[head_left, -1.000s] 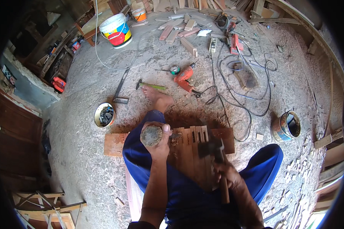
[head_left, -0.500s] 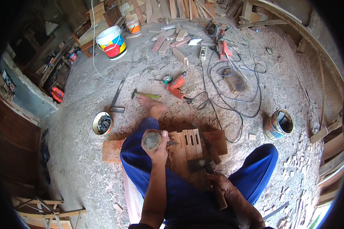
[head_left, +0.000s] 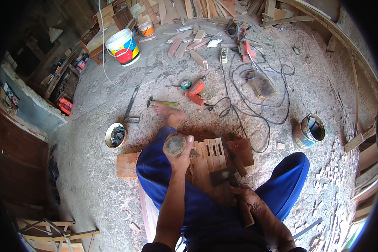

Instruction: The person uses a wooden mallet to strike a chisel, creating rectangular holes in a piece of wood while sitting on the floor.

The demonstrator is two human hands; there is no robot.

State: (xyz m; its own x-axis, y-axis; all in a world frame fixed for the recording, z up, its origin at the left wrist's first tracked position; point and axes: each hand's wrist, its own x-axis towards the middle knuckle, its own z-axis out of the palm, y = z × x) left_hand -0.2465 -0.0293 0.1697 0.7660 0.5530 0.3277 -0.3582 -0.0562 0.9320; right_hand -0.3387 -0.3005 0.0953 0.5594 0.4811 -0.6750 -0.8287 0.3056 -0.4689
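Observation:
My left hand [head_left: 180,158] is closed around a chisel with a thick, round wooden handle [head_left: 174,145], its worn end facing up. A short dark piece of its blade shows beside my thumb. My right hand [head_left: 248,200] grips a hammer [head_left: 222,176] by its wooden handle, the dark head resting over or just above the wood. Between my legs lie wooden pieces side by side [head_left: 203,164], with narrow slots cut near their far ends. They rest across a wide board [head_left: 128,165]. A second, long-bladed chisel [head_left: 230,154] lies at their right side.
Ahead on the floor are a red power drill [head_left: 195,93], a green-handled hammer [head_left: 164,103], a metal square [head_left: 131,107] and looped cables [head_left: 256,117]. A small tub [head_left: 116,135] stands left, a paint can [head_left: 309,131] right. Wood offcuts [head_left: 199,37] lie farther off.
The view has shifted slightly, so the floor items appear displaced. Both hands keep their hold on the chisel and the hammer, with little other movement.

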